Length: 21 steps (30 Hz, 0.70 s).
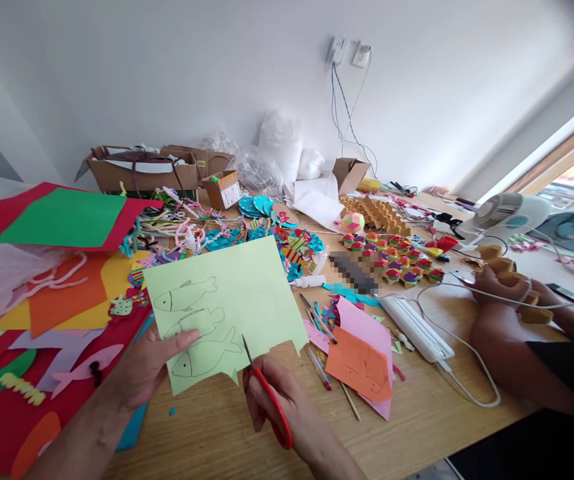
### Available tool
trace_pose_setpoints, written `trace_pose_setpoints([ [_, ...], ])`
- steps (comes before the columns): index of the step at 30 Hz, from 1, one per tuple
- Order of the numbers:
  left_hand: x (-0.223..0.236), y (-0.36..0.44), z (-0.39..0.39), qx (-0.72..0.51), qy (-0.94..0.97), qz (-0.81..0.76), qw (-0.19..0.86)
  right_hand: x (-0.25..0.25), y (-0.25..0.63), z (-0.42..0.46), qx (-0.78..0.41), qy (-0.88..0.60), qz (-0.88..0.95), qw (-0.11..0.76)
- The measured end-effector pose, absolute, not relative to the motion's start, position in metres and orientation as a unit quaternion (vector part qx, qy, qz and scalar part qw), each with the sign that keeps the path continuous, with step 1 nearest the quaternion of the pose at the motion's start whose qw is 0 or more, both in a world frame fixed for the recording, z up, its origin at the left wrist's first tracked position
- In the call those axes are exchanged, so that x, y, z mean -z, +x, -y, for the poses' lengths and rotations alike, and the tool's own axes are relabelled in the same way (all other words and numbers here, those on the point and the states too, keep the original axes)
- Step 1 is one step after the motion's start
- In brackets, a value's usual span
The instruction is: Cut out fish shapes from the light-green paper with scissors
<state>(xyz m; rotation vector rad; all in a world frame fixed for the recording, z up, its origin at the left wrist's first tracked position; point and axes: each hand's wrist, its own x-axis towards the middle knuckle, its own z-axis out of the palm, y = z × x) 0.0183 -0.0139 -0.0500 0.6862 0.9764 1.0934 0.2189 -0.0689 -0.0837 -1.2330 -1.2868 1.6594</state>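
My left hand [151, 363] pinches the lower left edge of a light green paper sheet [247, 293] with three fish drawn on it in pencil. It holds the sheet tilted up above the wooden table [417, 413]. My right hand [279, 393] grips red-handled scissors [269, 393]. Their blades point up into the sheet's bottom edge, beside the lowest fish. The bottom edge of the sheet is jagged with cut notches.
Coloured felt sheets [61, 220] and a pink fish cutout [84, 370] lie left. Pink and orange paper pieces [361, 357] and pencils lie right of the sheet. Another person's hands [504, 283] hold egg-carton pieces at right, near a white power strip [417, 327], a fan [504, 213] and cardboard boxes [141, 170] behind.
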Motion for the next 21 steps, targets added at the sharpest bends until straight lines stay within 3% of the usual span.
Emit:
trace_pose_setpoints([
  [6, 0.051, 0.01, 0.006, -0.524, 0.337, -0.464, 0.63, 0.079, 0.251, 0.086, -0.65, -0.481, 0.53, 0.256],
  [12, 0.051, 0.011, 0.007, -0.514, 0.354, -0.471, 0.624, 0.05, 0.255, 0.084, -0.65, -0.44, 0.527, 0.326],
  [21, 0.048, 0.013, 0.013, -0.531, 0.34, -0.466, 0.621, 0.058, 0.237, 0.058, -0.675, -0.434, 0.519, 0.292],
])
